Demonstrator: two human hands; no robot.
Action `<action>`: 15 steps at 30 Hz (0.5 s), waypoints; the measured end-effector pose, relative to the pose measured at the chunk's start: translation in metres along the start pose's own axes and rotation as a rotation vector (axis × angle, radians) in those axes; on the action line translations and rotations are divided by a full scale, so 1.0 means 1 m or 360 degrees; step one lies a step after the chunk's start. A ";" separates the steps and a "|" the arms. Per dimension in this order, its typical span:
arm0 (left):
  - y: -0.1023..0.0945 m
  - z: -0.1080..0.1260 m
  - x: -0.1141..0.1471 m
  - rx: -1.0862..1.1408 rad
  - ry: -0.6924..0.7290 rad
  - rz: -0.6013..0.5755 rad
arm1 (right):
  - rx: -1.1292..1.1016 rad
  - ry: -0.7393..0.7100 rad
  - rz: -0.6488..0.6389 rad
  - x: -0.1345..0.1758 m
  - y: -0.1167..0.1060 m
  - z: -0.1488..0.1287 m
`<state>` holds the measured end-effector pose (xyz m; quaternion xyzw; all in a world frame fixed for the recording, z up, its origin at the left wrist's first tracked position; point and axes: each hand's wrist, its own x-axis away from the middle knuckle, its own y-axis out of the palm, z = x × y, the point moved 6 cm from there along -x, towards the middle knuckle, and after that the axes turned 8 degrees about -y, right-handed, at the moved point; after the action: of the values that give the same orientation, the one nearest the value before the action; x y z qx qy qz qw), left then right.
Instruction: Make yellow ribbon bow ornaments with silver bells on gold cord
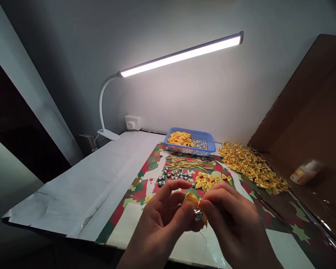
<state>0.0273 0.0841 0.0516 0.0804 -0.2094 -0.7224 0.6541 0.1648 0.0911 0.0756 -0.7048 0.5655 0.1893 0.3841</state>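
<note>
Left hand [164, 215], partly curled with thumb and fingers closed together, holds a yellow bow [190, 198] at the lower centre of the frame, a silver bell [198, 215] showing at the bow's front, while the right hand [235, 215] — thumb and forefinger pinched shut — grips the bow near its middle. Just above them lie loose bells [173, 175], more bows [205, 182] and gold ties [186, 163], with a blue basket [210, 138] behind — and a large heap of bows [249, 166] sits right of centre.
</note>
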 end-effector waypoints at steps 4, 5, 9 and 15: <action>-0.001 -0.001 0.003 -0.0064 0.0030 0.0023 | 0.0078 -0.0013 0.0087 0.004 0.002 -0.004; -0.001 -0.001 0.004 -0.0071 0.0068 0.0065 | 0.0133 -0.0008 0.0105 0.004 0.003 -0.004; -0.001 0.005 0.012 -0.0134 0.0275 0.0326 | 0.0261 0.0006 0.0196 0.007 0.003 -0.007; 0.003 0.008 0.023 -0.0344 0.0611 0.0596 | 0.0258 0.0038 0.0200 0.006 0.003 -0.008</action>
<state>0.0238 0.0633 0.0636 0.1055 -0.0147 -0.5788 0.8085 0.1623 0.0810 0.0757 -0.6369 0.6266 0.1581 0.4204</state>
